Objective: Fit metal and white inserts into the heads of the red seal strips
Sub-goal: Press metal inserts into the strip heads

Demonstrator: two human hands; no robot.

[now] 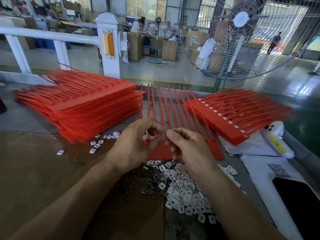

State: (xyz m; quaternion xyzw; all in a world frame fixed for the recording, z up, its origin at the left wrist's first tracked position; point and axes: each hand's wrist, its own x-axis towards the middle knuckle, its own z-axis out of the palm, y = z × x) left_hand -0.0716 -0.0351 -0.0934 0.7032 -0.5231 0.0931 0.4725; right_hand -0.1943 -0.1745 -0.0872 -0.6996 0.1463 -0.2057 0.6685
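A comb of red seal strips (166, 104) lies flat before me, tails pointing away, heads mostly hidden under my hands. My left hand (133, 144) and my right hand (187, 146) meet above the heads, fingertips pinched together on a small metal insert (164, 133). Just in front of my wrists sits a loose pile of dark metal inserts (149, 184) and white inserts (183, 193). A tall stack of red strips (83, 108) stands at the left. Another stack (230, 116) with white inserts in its heads lies at the right.
A few assembled inserts (97, 145) lie scattered by the left stack. Brown cardboard (34, 170) covers the left of the table. White papers (263, 172), a black phone (301, 205) and a white device (275, 135) sit right. A big fan (242, 35) stands beyond.
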